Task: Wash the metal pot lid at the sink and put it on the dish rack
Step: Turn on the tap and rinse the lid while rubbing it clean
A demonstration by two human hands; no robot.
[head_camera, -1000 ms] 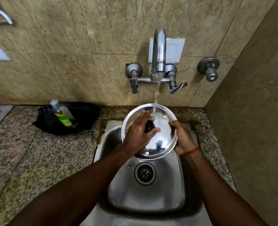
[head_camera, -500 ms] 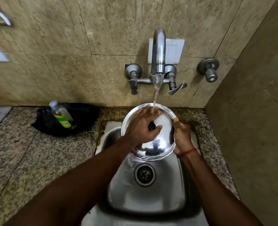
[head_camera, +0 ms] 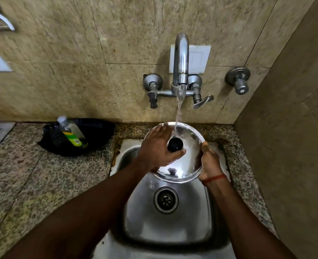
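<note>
A person rinses a metal pot lid (head_camera: 184,165) under a running tap (head_camera: 180,58), holding it tilted above the steel sink (head_camera: 169,230), with the stream (head_camera: 178,113) striking the lid's far side just beyond its black knob (head_camera: 175,144). In the past second the left hand (head_camera: 158,148) has slid off the knob toward the far-left rim; it now lies flat on the wet metal, fingers straight and rubbing, thumb stretched below the uncovered knob. The right hand (head_camera: 209,162), which had rested on the lid's face, has drawn back to the right edge and now grips the rim, thumb on top, steadying the lid. The shift suggests the top surface is being worked over section by section, so the wash looks well under way but unfinished. A bottle of green liquid (head_camera: 72,132) leans on a dark bag on the granite table (head_camera: 33,174) to the left. No dish rack is in view, so the placing step is not yet begun.
</note>
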